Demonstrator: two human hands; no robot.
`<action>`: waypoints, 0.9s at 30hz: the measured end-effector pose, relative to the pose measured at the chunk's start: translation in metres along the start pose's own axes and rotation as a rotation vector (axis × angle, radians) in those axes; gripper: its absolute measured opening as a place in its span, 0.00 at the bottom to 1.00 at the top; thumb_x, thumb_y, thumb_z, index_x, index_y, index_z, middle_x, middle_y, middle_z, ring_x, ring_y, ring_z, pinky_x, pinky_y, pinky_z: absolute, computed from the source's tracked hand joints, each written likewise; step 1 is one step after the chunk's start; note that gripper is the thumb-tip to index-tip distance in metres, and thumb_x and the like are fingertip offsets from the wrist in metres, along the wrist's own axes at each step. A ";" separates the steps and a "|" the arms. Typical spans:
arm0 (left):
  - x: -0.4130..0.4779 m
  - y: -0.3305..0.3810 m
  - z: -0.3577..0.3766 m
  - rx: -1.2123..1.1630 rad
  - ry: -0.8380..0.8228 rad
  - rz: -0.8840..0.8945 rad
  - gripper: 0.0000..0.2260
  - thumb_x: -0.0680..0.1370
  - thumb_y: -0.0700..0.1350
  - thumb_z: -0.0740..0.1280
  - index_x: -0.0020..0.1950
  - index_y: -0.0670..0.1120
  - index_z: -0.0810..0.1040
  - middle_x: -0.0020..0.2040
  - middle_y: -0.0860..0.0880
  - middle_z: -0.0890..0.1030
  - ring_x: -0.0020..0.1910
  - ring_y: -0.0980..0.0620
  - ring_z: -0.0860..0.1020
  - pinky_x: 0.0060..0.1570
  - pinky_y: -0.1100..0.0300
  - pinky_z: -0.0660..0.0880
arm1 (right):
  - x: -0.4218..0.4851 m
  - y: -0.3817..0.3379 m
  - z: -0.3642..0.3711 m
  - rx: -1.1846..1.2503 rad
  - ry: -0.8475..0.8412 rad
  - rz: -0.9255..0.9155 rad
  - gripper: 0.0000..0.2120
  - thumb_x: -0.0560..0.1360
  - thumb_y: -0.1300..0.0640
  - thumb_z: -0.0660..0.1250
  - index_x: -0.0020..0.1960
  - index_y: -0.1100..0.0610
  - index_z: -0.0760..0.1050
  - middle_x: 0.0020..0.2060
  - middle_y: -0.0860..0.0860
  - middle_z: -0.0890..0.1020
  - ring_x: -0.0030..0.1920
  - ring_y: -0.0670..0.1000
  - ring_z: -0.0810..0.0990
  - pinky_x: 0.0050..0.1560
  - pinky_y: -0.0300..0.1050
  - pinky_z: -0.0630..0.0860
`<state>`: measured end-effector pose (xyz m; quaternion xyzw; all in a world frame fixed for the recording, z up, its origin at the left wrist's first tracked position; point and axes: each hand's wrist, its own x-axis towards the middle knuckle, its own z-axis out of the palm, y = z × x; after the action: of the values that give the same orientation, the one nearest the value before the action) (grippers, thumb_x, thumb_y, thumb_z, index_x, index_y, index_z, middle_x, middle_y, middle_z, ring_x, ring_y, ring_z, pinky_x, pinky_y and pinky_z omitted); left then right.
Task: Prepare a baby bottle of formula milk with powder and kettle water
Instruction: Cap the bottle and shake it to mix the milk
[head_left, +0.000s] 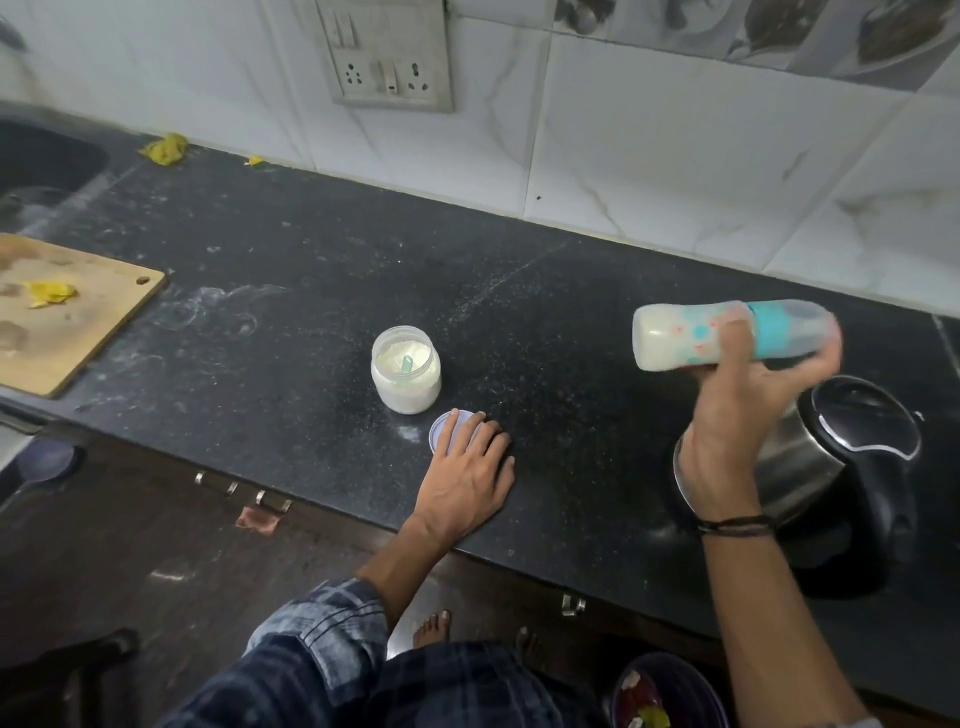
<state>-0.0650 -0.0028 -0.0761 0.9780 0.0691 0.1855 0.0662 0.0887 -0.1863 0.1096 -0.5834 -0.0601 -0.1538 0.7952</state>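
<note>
**Position.** The bottle (727, 335) is held on its side in the air above the right part of the tabletop (311, 322). It holds milky liquid, and its cap end is blurred. The right hand (737, 431) has its fingers curled round the bottle's middle. The left hand (467, 467) lies flat with its fingers straight, partly on the lid (441, 428) and partly on the tabletop, and grips nothing. The jar (406, 371) stands open just behind the lid with the scoop (407, 362) in the powder.

**Step, as judged.** Mixing by shaking.

**Hazards.**
- A loose collar or cap would let liquid spray out with the bottle sideways. Whether it is tight cannot be told.
- The kettle (841, 467) sits close beneath the right wrist, so a downward swing could strike it.
- The grip is one-handed at mid-body, so the bottle could slip out.
- The open jar could take splashes or be knocked over.

**Edges and room.**
- The lid lies near the front edge, and a backward drag of the left hand could carry it off.
- There is open tabletop between the jar and the bottle and back toward the wall.
- The board (67, 312) is well apart at the left.
</note>
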 end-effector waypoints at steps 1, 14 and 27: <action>-0.001 0.000 -0.001 -0.001 -0.007 0.001 0.17 0.85 0.54 0.60 0.64 0.46 0.82 0.65 0.47 0.80 0.71 0.44 0.74 0.79 0.41 0.59 | -0.002 -0.003 0.003 -0.037 -0.048 0.021 0.36 0.75 0.57 0.76 0.75 0.57 0.59 0.66 0.60 0.75 0.55 0.48 0.84 0.53 0.48 0.83; 0.001 0.001 -0.002 0.001 -0.017 -0.004 0.18 0.85 0.54 0.59 0.64 0.46 0.82 0.65 0.47 0.80 0.71 0.43 0.75 0.79 0.41 0.61 | -0.003 -0.003 0.000 0.005 0.029 0.005 0.35 0.75 0.56 0.77 0.74 0.54 0.60 0.64 0.56 0.76 0.55 0.49 0.84 0.55 0.56 0.84; 0.001 0.001 -0.002 -0.013 -0.004 0.006 0.17 0.85 0.54 0.59 0.63 0.46 0.82 0.65 0.47 0.80 0.71 0.43 0.75 0.79 0.42 0.59 | -0.009 -0.003 0.002 -0.067 -0.066 0.010 0.33 0.76 0.61 0.76 0.73 0.54 0.61 0.64 0.55 0.76 0.53 0.46 0.85 0.52 0.44 0.82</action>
<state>-0.0651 -0.0036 -0.0739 0.9781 0.0649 0.1840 0.0720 0.0789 -0.1837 0.1104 -0.6147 -0.0780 -0.1324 0.7736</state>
